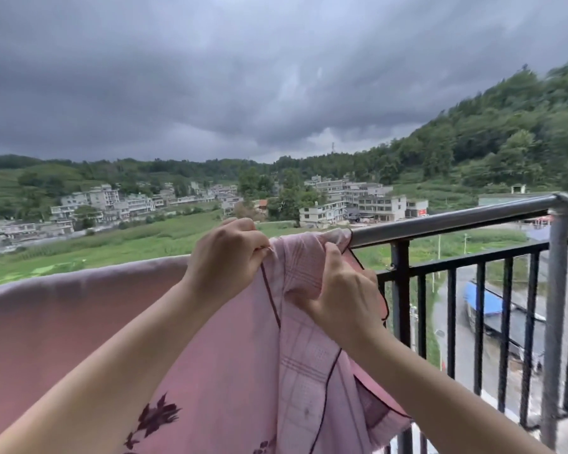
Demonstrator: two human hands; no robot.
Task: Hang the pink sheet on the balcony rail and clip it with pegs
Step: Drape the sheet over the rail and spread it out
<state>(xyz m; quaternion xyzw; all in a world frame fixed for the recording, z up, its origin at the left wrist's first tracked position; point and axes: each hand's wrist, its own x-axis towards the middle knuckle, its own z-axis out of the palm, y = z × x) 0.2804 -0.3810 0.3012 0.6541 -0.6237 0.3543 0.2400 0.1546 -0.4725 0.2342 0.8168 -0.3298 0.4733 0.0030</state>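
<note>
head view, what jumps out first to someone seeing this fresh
The pink sheet draped over the balcony rail fills the lower left, with the left hand and right hand both gripping its bunched edge at centre. Above, dark storm clouds cover the sky over a village and a wooded hill at right. No pegs are visible.

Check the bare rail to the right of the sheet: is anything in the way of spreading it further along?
Nothing visible: the metal rail runs bare from the pink sheet to the corner post. Both hands grip the sheet's bunched edge.
</note>
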